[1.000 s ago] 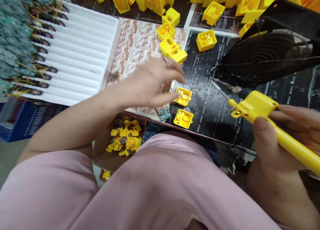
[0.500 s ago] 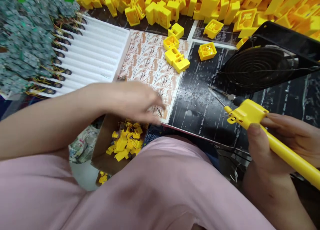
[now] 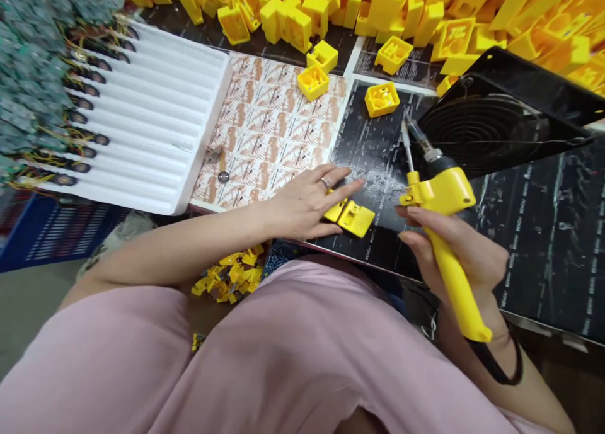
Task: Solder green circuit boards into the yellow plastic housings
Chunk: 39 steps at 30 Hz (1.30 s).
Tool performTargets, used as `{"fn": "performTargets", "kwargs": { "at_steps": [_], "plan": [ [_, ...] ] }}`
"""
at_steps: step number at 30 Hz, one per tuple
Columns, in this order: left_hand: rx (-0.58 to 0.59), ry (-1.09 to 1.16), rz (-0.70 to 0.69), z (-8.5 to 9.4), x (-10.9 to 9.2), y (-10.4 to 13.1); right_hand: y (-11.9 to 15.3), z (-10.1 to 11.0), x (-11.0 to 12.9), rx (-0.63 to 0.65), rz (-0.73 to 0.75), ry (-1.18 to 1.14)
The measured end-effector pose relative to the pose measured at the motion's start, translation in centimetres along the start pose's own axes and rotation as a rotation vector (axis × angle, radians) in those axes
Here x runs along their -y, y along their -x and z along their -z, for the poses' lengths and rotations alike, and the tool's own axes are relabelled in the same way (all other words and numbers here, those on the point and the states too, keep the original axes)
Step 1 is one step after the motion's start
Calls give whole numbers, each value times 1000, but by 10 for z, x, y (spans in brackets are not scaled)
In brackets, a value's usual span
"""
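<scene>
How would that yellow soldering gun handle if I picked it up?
The yellow soldering gun seems stiff, with its rigid-looking handle. Its bulky head may make it top-heavy. The black cord at its lower end might tug.

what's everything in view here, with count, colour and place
soldering gun: one, yellow, in the right hand
flat casing parts: two, yellow, at the left hand
casing pile: many, yellow, far edge
loose casings: about four, yellow, before the pile
fan: one, black, far right
patterned sheet: one, white and brown, centre
loose disc: one, dark, on that sheet
ridged tray: one, white, left
wired discs: about a dozen, black, on the tray
circuit boards: many, grey-green, far left
crate: one, blue, lower left
small pieces: many, mostly yellow, below the near edge
left hand: one, fingers spread
right hand: one, gripping
sleeve: pink, left arm
</scene>
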<state>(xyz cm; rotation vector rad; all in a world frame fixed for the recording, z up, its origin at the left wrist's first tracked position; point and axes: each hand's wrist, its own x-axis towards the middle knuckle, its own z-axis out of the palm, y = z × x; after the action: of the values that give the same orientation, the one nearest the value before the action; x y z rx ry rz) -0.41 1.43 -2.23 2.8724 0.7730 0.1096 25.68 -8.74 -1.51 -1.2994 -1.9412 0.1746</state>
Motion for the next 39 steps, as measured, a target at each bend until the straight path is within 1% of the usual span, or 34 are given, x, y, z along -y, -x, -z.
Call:
{"fn": "performTargets", "kwargs": {
  "at_steps": [2, 3, 5, 7, 8, 9, 10, 11, 12, 14, 15, 16, 17, 19, 20, 21, 22, 24, 26, 28, 29, 31, 32, 34, 36, 39],
  "plan": [
    [-42, 48, 1, 1, 1, 12, -6, -9, 4, 0, 92, -51],
    [-51, 85, 34, 4, 4, 14, -7, -13, 6, 0, 107, -56],
    [-46, 232, 142, 10, 9, 15, -8, -20, 9, 48, 107, -28],
    [12, 421, 275, 19, 12, 10, -7, -26, 11, 97, 145, 10],
    [68, 479, 333, 22, 12, 7, -6, -29, 11, 130, 181, 21],
    [128, 479, 388, 25, 13, 4, -6, -32, 11, 165, 215, 31],
    [174, 413, 442, 27, 13, 2, -6, -35, 11, 192, 238, 41],
    [192, 299, 495, 28, 13, 1, -6, -37, 12, 200, 238, 49],
    [179, 167, 543, 29, 13, 1, -7, -39, 12, 198, 223, 51],
    [69, -51, 595, 31, 13, 6, -8, -42, 14, 142, 163, 34],
    [6, -104, 578, 32, 12, 11, -8, -42, 16, 105, 125, 12],
    [-35, -113, 519, 32, 9, 17, -8, -43, 18, 77, 89, -17],
    [-49, -90, 430, 33, 6, 23, -9, -43, 19, 65, 57, -49],
    [-11, -22, 234, 32, -3, 34, -9, -45, 21, 66, 18, -99],
    [17, -9, 173, 30, -8, 38, -10, -46, 20, 64, 10, -103],
    [38, -16, 155, 28, -12, 41, -10, -47, 19, 56, 9, -85],
    [48, -36, 171, 26, -15, 42, -11, -48, 16, 38, 13, -48],
    [59, -43, 192, 24, -14, 44, -13, -48, 10, -23, 19, 24],
    [87, 28, 97, 23, -9, 45, -14, -44, 4, -39, 34, 35],
    [74, 91, 5, 24, -4, 47, -14, -38, -1, 25, 86, 17],
    [38, 98, 12, 24, -3, 49, -13, -35, -3, 73, 124, 23],
    [-65, 70, 133, 20, -8, 51, -10, -31, -5, 147, 195, 77],
    [-106, 47, 208, 17, -12, 52, -8, -30, -6, 160, 214, 106],
    [-127, 8, 313, 8, -22, 49, -5, -29, -10, 162, 214, 128],
    [-95, 5, 308, 0, -31, 40, -4, -28, -14, 151, 215, 87],
    [-63, 25, 206, -7, -37, 23, -6, -27, -20, 170, 243, 24]
  ]
}}
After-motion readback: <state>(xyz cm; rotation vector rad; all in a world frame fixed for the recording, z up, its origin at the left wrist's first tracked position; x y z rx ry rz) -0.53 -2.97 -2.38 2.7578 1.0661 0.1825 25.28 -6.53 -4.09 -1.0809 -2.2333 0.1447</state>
